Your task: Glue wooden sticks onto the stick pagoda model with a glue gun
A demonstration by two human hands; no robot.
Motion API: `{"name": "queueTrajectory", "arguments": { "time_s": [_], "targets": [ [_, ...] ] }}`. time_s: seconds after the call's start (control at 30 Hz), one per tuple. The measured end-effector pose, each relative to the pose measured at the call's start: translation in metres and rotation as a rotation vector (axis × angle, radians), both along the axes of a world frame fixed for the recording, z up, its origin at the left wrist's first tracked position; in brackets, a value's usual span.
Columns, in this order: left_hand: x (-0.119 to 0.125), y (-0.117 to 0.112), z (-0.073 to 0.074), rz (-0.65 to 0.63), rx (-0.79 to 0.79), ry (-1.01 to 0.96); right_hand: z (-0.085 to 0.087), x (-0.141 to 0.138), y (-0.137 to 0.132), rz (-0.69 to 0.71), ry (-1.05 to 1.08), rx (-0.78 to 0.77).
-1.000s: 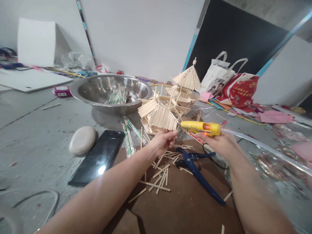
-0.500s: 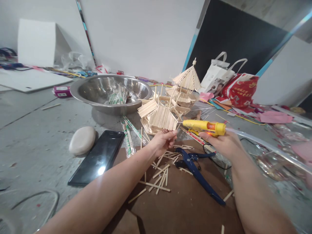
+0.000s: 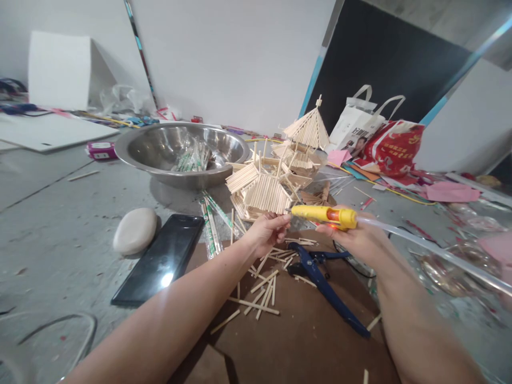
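Note:
A pagoda-like model (image 3: 266,194) built of thin wooden sticks stands before me, its sloped roof panels facing my hands. My left hand (image 3: 269,233) is closed in a pinch at the lower edge of the front panel; the fingertips are partly hidden. In my right hand (image 3: 362,239) is a yellow hot glue gun (image 3: 318,213), its nozzle at the panel's lower right corner, close to my left fingertips. A long clear glue stick (image 3: 432,252) trails from its back. Below lie cut wooden sticks (image 3: 264,298) and a blue-handled cutter (image 3: 332,293) on a brown board (image 3: 312,346).
To the left are a black phone (image 3: 160,261), a pale rounded stone-like object (image 3: 136,230) and a steel basin (image 3: 140,160) with wrapped sticks. A pointed-roof stick model (image 3: 308,130) stands behind. Bags (image 3: 396,146) and paper scraps lie at the right.
My right hand has brought the glue gun left and slightly down, so its nozzle sits lower on the panel's edge, nearer my left fingertips. My left hand has stayed in place.

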State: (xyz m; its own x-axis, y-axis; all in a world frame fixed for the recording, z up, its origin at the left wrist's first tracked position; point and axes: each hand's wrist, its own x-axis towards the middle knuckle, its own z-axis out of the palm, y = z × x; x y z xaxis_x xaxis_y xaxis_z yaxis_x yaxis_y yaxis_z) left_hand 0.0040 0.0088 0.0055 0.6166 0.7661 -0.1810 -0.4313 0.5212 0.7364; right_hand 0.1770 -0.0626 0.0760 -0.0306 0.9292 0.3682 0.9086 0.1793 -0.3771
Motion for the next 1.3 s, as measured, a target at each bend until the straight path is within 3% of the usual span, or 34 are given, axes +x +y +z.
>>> {"name": "queueTrajectory", "arguments": {
  "time_s": [0.6,0.87,1.03,1.3],
  "targets": [
    [-0.001,0.0,-0.002,-0.03,0.002,0.026,-0.004,0.01,0.005,-0.143,-0.065,0.158],
    [-0.002,-0.005,0.001,-0.06,0.02,0.043,0.0,0.016,0.006,-0.286,0.149,0.072],
    [-0.005,-0.009,0.002,-0.075,0.028,0.123,0.0,0.025,0.014,-0.27,0.382,0.048],
    [-0.003,-0.028,0.011,-0.247,0.396,0.514,-0.012,0.045,0.033,-0.297,0.63,-0.156]
  ]
}}
